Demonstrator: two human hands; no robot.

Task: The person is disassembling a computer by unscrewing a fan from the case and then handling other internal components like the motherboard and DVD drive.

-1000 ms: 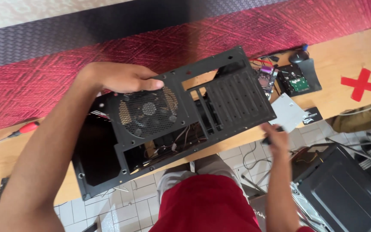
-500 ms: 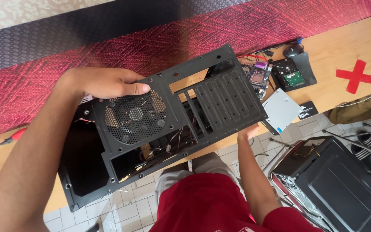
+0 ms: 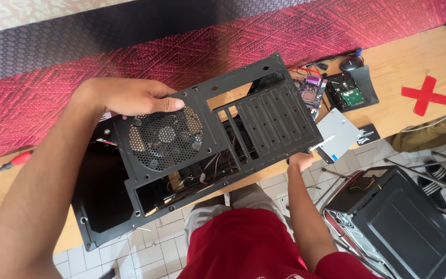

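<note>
Two hands on black PC case, tilted over wooden bench.
Left hand clamps case's top edge by fan grille; right hand grips its lower corner (fingers hidden); motherboard just beyond case.

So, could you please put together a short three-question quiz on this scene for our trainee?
1. True or false: the left hand grips the top edge of the black computer case above its round fan grille.
2. Which thing lies on the wooden bench nearest the red tape cross? A) red-handled screwdriver B) hard drive C) second black case
3. Fill in: the right hand is at the case's lower ____ corner.

Key: 1 true; 2 B; 3 right.
</note>
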